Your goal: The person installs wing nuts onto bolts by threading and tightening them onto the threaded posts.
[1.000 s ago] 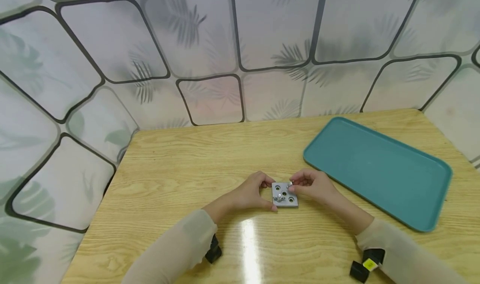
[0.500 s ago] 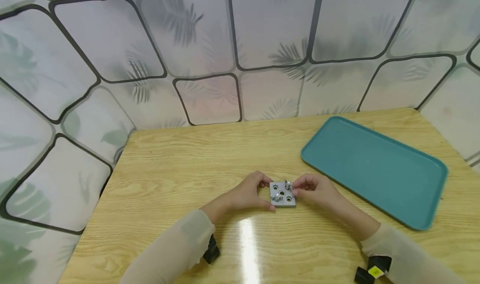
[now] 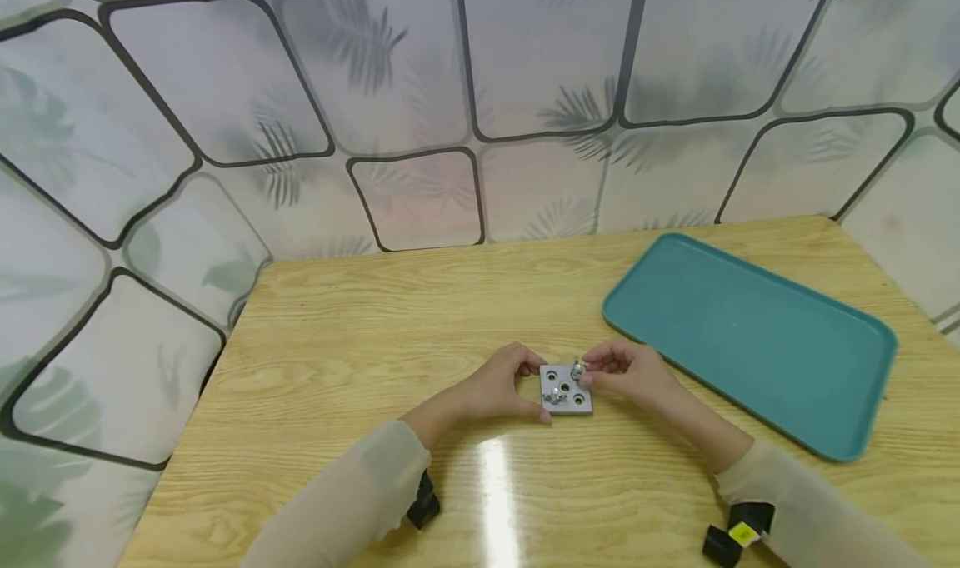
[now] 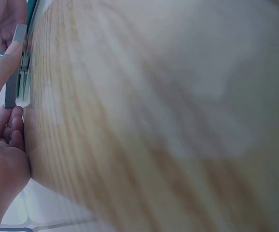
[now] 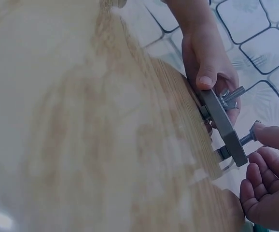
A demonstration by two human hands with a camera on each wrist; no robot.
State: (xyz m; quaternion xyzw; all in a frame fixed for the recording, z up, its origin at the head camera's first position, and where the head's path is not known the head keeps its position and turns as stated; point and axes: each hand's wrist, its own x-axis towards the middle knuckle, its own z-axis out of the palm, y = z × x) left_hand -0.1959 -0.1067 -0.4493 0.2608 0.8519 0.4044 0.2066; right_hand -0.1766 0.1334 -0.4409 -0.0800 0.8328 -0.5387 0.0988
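Observation:
A square grey metal plate (image 3: 566, 399) with several holes lies low over the table. My left hand (image 3: 489, 389) grips its left side, thumb at the near corner and fingers at the far one. One wing nut (image 3: 555, 396) sits on a bolt near the plate's near left corner; its threaded end (image 5: 236, 93) sticks up past the nut. At the far right corner my right hand (image 3: 628, 375) pinches a second wing nut (image 5: 257, 127) near the top of its bolt (image 5: 246, 139). Bolt heads (image 5: 223, 153) show under the plate in the right wrist view.
A teal tray (image 3: 742, 343) lies at the right of the wooden table (image 3: 390, 318), beyond my right hand. Patterned curtain-like walls (image 3: 420, 193) stand behind the table and at its left. Black wrist devices (image 3: 425, 501) are worn under both sleeves.
My right hand drew slightly back to the right from the far right wing nut, then came in again and holds it now. The left hand keeps its grip on the plate.

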